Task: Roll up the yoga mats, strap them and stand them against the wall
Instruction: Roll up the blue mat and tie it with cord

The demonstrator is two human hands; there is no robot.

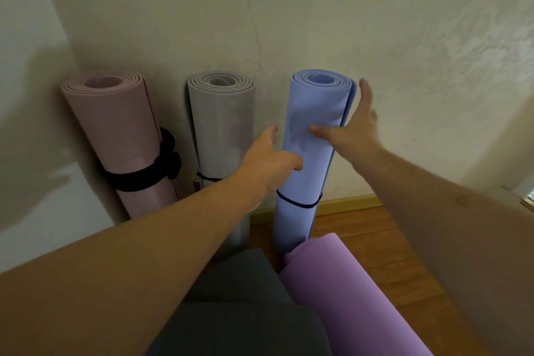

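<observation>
Mats are the whole job, and the landmark is the blue mat (309,153), standing on end against the wall (375,23). Nearest the camera, in front of its foot, a purple mat (346,292) lies rolled on the wooden floor (390,240), beside a patch of dark grey fabric (239,306); no strap shows on it, so it is probably next.

Both hands flank the blue mat's upper half. The left hand (271,162) sits at its left edge, fingers relaxed and clasping nothing. The right hand (352,127) has its thumb laid across the front and straight fingers reaching past the right side; it steadies rather than grasps.

To finish the step well, I would let go gently, one hand first, and watch for a lean, since the roll's loose outer edge gapes at the top.

A thin black strap (300,204) rings the blue mat low down. Left of it stand a grey mat (222,130) and, further left, a pink mat (121,130) with a wide black band (138,180).
</observation>
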